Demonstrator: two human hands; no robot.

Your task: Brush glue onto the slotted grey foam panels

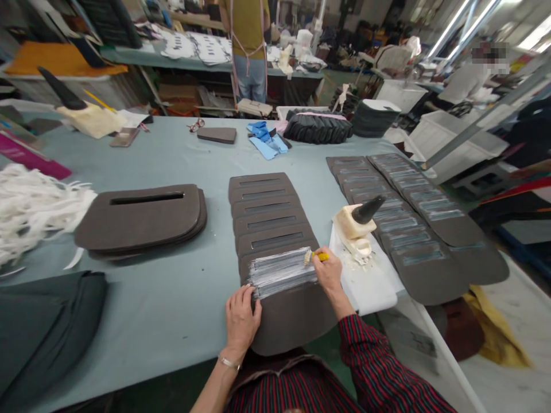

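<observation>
My right hand (329, 272) is closed round the yellow handle of a small glue brush (319, 257). Its bristles touch the right end of a white, streaky coating on the nearest dark grey panel (293, 321). My left hand (241, 316) lies on that panel's left edge, fingers bent and resting at the coating's lower left corner. Beyond it several like panels (269, 206) overlap in a row, each with a long narrow slot. Right of my right hand, a cream glue bottle with a black nozzle (367, 211) stands on a white sheet (374, 289).
Coated panels (413, 241) lie overlapped at the right. A stack of slotted panels (142, 221) is on the left, beside white strips (37, 209) and folded dark cloth (47, 327). Blue scraps (266, 140) and black pieces (318, 127) lie farther back. A person (249, 46) stands beyond.
</observation>
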